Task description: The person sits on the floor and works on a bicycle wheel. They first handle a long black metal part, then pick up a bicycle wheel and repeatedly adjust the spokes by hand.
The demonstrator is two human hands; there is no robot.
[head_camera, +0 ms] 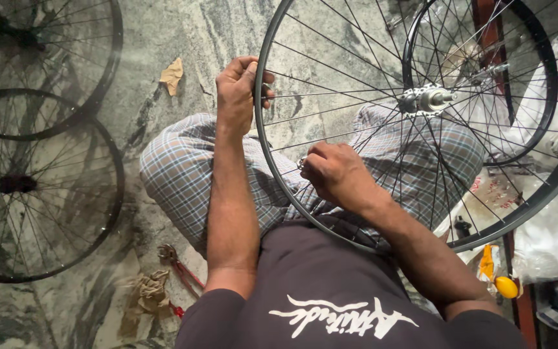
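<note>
Item: white crinkled plastic packaging [553,242] at right, beside a small yellow-orange packet [487,262] and a round yellow object [506,287]. On the grey marbled stone floor [163,39] we list two black spoked wheels [33,187] at left, red-handled pliers [179,265], and a tan rag [150,294]. We hold the large black spoked bicycle rim [421,97] upright over our checked lap, its silver hub axle [429,99] pointing toward us. Left hand [240,84] grips the rim's edge; right hand [337,174] pinches a small silver tool [302,164] among the spokes.
</note>
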